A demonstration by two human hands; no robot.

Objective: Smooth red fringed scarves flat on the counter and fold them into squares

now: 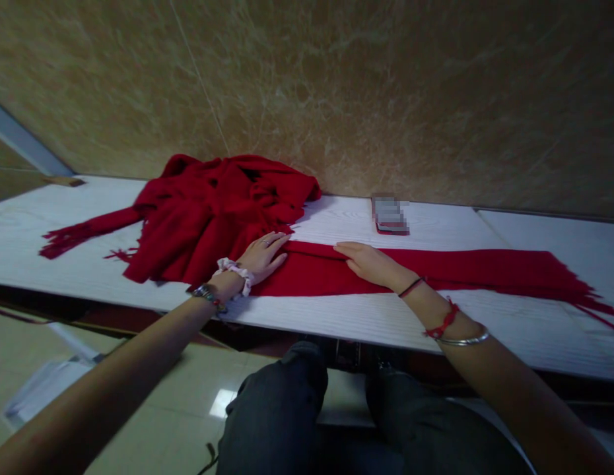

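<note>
A red scarf (465,267) lies along the white table, folded lengthwise into a long flat strip with its fringe at the right end. My left hand (266,256) rests on the strip's left part, fingers stretched out and pressing the cloth. Farther right, my right hand (370,262) lies over the upper fold, its fingers straight and pointing left, thumb apart. Left of my left hand is a crumpled heap of red fringed cloth (212,204); whether it joins the strip, I cannot tell.
A small red-edged flat object (390,216), blurred out on top, lies behind the strip on the white table (331,221). A brown marbled wall (307,99) rises along the back edge. At the far left sits a small brown piece (64,181). My knees are below the front edge.
</note>
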